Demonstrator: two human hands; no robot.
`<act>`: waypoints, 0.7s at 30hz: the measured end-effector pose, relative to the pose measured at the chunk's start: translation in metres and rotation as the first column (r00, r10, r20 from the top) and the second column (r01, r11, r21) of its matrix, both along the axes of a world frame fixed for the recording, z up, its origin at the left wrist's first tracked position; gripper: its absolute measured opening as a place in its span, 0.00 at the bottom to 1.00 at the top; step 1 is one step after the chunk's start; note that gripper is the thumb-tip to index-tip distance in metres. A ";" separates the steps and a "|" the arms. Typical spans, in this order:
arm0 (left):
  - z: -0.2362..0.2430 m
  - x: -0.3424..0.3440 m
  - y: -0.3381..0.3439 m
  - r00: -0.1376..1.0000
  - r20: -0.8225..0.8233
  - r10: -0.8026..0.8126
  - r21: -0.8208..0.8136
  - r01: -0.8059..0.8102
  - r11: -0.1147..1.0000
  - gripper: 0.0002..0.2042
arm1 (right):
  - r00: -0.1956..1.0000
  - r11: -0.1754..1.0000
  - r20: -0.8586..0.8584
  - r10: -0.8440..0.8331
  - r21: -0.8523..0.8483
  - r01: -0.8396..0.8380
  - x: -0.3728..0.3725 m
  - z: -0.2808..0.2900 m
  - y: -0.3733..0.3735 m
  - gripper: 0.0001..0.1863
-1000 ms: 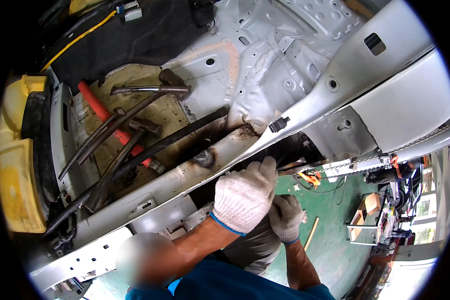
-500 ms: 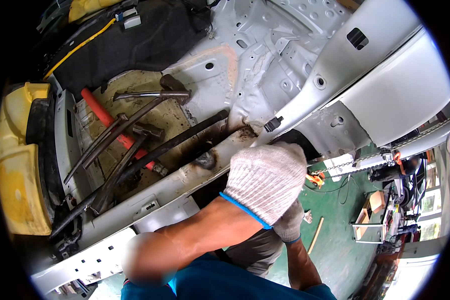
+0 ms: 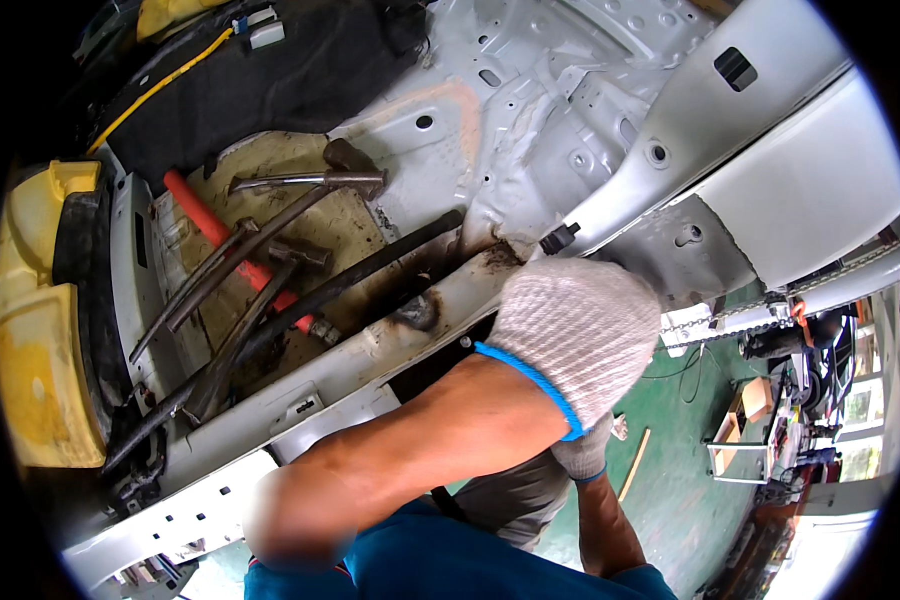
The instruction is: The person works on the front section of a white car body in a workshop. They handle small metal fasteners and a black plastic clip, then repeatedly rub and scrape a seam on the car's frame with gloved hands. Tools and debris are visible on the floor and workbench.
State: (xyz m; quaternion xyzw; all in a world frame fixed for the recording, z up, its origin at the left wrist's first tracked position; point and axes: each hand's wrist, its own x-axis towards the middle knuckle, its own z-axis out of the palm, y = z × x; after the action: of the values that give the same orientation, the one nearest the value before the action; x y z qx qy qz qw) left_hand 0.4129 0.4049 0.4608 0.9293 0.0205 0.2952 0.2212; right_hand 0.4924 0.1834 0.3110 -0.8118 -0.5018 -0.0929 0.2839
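Head view: the pale-grey metal sill (image 3: 365,352), with brown and black scorch marks, slants beside the hammers (image 3: 356,178). The left hand (image 3: 580,335), in a ribbed off-white glove (image 3: 598,305) cuffed blue, overlaps its outer edge; the right hand (image 3: 583,455) shows partly behind. Fingers hidden, I cannot tell either grip.

The bare grey metal car floor (image 3: 407,165), stained and scorched toward its near edge, carries a loose pile of tools. A black mat (image 3: 260,90) covers its far left part, with a worn tan patch (image 3: 270,160) just below. On that patch lie hammers (image 3: 355,179) and a red tube (image 3: 195,207), handles crossing over the tube. A long black bar (image 3: 370,265) slants across the near side. The green workshop floor (image 3: 685,430) bears a wooden stick (image 3: 634,465) and a cart (image 3: 740,478).
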 end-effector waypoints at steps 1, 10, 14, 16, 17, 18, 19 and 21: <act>0.000 0.000 -0.001 1.000 0.019 -0.014 -0.012 0.015 1.000 0.05 | 1.000 1.000 -0.011 -0.008 -0.006 0.008 -0.001 0.001 0.000 0.08; -0.112 -0.029 -0.034 0.939 -0.197 0.281 -0.091 -0.302 0.949 0.22 | 0.997 0.999 -0.077 -0.022 -0.035 0.019 0.001 0.004 0.005 0.09; -0.131 -0.019 -0.039 0.915 -0.152 0.373 -0.158 -0.395 0.905 0.18 | 0.997 0.999 -0.075 -0.015 -0.030 0.012 0.000 0.006 0.009 0.09; -0.132 -0.014 -0.040 0.911 -0.110 0.398 -0.214 -0.412 0.886 0.15 | 0.997 0.999 -0.069 -0.015 -0.039 0.013 0.001 0.006 0.009 0.09; -0.134 -0.011 -0.041 0.900 -0.085 0.428 -0.210 -0.436 0.875 0.14 | 0.998 0.999 -0.066 -0.014 -0.041 0.011 0.001 0.007 0.011 0.09; -0.136 -0.008 -0.041 0.887 -0.060 0.457 -0.207 -0.459 0.864 0.13 | 0.998 0.999 -0.063 -0.012 -0.043 0.010 0.001 0.007 0.012 0.09; -0.137 -0.007 -0.042 0.873 -0.035 0.486 -0.205 -0.482 0.852 0.12 | 0.998 0.999 -0.063 -0.013 -0.043 0.010 -0.001 0.007 0.012 0.09; -0.121 -0.013 -0.044 0.897 -0.078 0.435 -0.226 -0.441 0.869 0.11 | 0.998 0.999 -0.064 -0.020 -0.037 0.017 -0.003 0.008 0.011 0.10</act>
State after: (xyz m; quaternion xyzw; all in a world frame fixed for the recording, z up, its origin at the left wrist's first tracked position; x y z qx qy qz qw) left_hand 0.3996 0.3614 0.3394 0.8706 0.2684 0.3215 0.2582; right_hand 0.4895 0.1949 0.3187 -0.8240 -0.4864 -0.0601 0.2842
